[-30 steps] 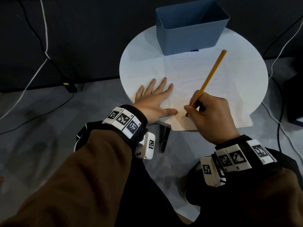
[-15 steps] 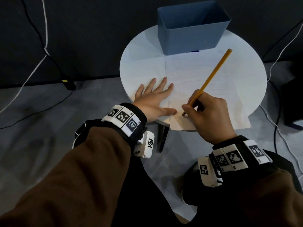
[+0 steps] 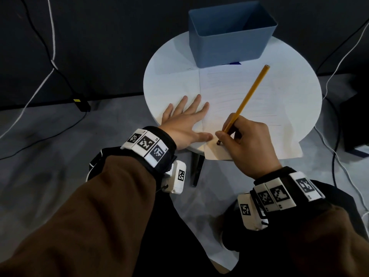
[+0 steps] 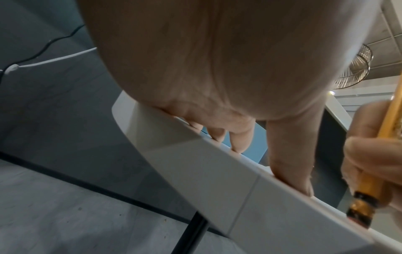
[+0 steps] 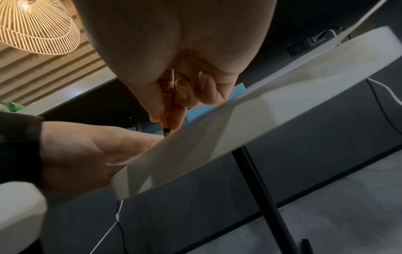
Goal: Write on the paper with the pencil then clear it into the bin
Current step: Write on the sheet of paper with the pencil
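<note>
Pinching the yellow pencil (image 3: 247,98) low on its shaft, your right hand (image 3: 247,144) sets its lower end on the paper (image 3: 259,108) near the sheet's near-left corner. Your left hand (image 3: 185,124) lies flat, fingers spread, on the paper's left edge. The blue bin (image 3: 229,45) stands at the far side of the round table (image 3: 169,80), touching the sheet's far edge.
</note>
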The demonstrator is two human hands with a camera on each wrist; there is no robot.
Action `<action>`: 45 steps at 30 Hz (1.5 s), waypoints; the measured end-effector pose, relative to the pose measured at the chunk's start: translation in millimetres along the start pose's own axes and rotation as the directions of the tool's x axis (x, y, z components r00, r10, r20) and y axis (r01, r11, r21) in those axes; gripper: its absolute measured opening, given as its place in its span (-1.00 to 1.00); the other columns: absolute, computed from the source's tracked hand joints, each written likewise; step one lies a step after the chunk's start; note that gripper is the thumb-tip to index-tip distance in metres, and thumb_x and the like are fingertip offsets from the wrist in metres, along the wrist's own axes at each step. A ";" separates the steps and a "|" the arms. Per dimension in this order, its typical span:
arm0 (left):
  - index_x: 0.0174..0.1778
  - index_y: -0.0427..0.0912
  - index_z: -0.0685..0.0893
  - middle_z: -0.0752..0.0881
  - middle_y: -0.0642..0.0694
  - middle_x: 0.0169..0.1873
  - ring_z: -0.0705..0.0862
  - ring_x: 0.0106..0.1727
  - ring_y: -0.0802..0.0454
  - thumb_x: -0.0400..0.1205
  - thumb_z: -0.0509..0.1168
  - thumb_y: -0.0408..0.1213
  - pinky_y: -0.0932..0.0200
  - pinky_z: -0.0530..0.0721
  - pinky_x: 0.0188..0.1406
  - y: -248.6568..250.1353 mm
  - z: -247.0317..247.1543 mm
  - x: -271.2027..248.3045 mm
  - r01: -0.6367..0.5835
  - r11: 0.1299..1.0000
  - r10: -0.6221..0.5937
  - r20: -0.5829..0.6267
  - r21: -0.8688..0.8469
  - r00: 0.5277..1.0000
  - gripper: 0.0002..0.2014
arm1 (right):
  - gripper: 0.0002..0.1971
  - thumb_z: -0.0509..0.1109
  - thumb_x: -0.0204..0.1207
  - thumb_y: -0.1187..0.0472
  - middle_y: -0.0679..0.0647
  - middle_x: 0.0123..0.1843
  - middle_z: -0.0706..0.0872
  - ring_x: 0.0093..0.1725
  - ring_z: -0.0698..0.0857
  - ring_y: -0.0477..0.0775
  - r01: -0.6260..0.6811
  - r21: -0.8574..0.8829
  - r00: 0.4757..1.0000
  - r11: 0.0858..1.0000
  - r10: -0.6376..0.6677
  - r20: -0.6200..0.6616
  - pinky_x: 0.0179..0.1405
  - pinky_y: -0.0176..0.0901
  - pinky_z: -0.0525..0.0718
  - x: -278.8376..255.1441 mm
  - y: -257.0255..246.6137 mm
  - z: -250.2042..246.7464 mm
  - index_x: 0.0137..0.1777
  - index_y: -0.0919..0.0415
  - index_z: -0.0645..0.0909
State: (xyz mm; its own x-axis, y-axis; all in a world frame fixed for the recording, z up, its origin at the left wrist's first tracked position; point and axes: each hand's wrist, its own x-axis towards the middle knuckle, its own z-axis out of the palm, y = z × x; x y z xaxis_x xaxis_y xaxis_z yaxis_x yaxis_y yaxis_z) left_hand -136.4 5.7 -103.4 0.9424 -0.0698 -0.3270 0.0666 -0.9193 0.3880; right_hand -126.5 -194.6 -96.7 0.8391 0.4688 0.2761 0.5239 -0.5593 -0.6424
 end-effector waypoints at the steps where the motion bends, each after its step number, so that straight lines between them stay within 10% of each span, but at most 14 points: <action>1: 0.73 0.32 -0.19 -0.35 0.29 0.69 -0.43 0.69 0.16 0.62 0.19 0.37 -0.06 -0.40 0.67 0.1 -0.2 0.1 0.001 1.000 -0.001 0.002 0.006 1.000 -0.13 | -0.82 0.52 0.59 0.15 -0.24 -0.39 0.70 -0.41 0.65 -0.14 -0.017 0.000 1.000 1.000 0.017 -0.020 -0.36 -0.06 0.65 0.7 2.0 -1.6 -0.19 0.05 0.58; 45: 0.73 0.31 -0.18 -0.35 0.28 0.70 -0.43 0.70 0.14 0.62 0.20 0.36 -0.06 -0.40 0.67 -0.2 1.0 0.3 0.000 1.000 0.000 -0.008 0.003 1.000 -0.12 | -0.81 0.53 0.59 0.18 -0.20 -0.38 0.68 -0.45 0.58 -0.14 -0.016 0.030 0.997 0.999 0.018 -0.078 -0.40 -0.10 0.59 4.2 5.2 3.9 -0.20 0.09 0.59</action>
State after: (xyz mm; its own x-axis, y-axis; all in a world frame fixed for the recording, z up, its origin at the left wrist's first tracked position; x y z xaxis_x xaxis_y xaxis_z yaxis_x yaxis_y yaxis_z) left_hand -136.4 5.4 -104.5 0.9450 -0.0671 -0.3203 0.0653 -0.9204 0.3855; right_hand -120.9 -192.8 -101.7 0.8572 0.4039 0.3195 0.5061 -0.5460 -0.6676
